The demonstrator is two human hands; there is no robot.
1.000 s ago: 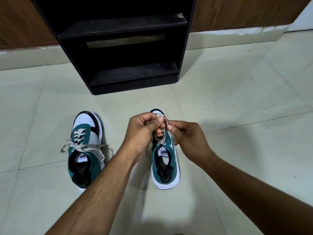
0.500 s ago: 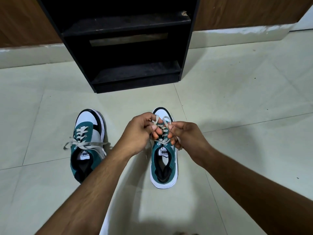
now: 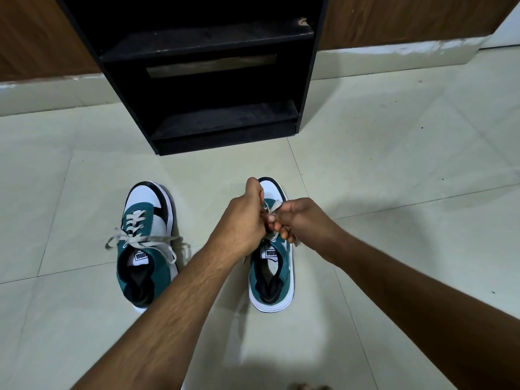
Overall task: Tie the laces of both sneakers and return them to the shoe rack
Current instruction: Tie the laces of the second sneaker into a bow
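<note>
Left sneaker (image 3: 147, 243): on the tiled floor (image 3: 394, 178), toe toward the shoe rack (image 3: 202, 80), grey laces crossed over the tongue, loose ends lying out to both sides, one touching the floor on its right. Teal/white/black upper, sits upright.

Left hand (image 3: 242, 223): fingers curled tight, pinching the laces (image 3: 274, 206) of the right sneaker (image 3: 271, 271) from the left side, thumb up near the toe cap.

Right sneaker: upright on the floor, just right of the left forearm, toe also toward the rack, well apart from the left sneaker. Heel and collar in clear view; lacing area mostly hidden by both hands.

Right hand (image 3: 302, 220): closed on the same laces from the right, fingertips touching the left hand's fingers. A short grey lace end hangs below it, beside the shoe's right edge. Knot state: cannot tell, hidden by fingers.

Shoe rack: black, open shelves, stands at the far edge of the floor against the wood-panelled wall (image 3: 408, 18). Both sneakers are in front of it, neither on a shelf.
</note>
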